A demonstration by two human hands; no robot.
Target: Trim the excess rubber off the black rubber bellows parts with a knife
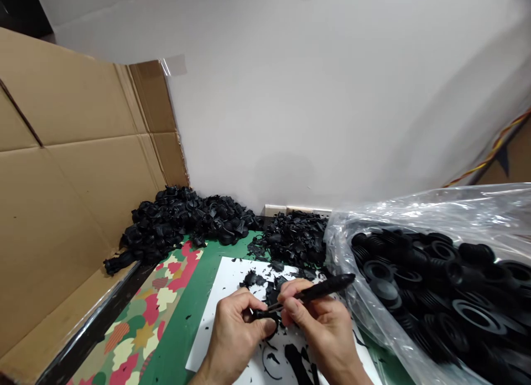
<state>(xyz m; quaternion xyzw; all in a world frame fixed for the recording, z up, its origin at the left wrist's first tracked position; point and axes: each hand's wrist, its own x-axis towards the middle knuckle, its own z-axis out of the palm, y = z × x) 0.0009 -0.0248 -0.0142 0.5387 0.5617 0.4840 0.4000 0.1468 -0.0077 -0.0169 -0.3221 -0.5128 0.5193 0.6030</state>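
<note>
Over a white sheet point(207, 324), my left hand point(236, 329) pinches a small black rubber part point(260, 314) between thumb and fingers. My right hand point(321, 324) grips a slim black-handled tool point(327, 286) like a pen, handle pointing up to the right. Its thin metal tip meets the rubber part at the left fingertips; whether it is a blade or a prong I cannot tell. Black rubber scraps point(253, 279) and thin curled strips lie on the sheet around both hands. Fingers partly hide the rubber part.
A heap of ribbed black rubber parts point(186, 219) lies back left by a cardboard panel point(83, 114). Black scraps point(296, 235) are piled against the wall. At right, a clear plastic bag point(344, 235) holds many black ribbed rubber parts point(443, 285). A patterned strip point(141, 324) covers the green tabletop's left.
</note>
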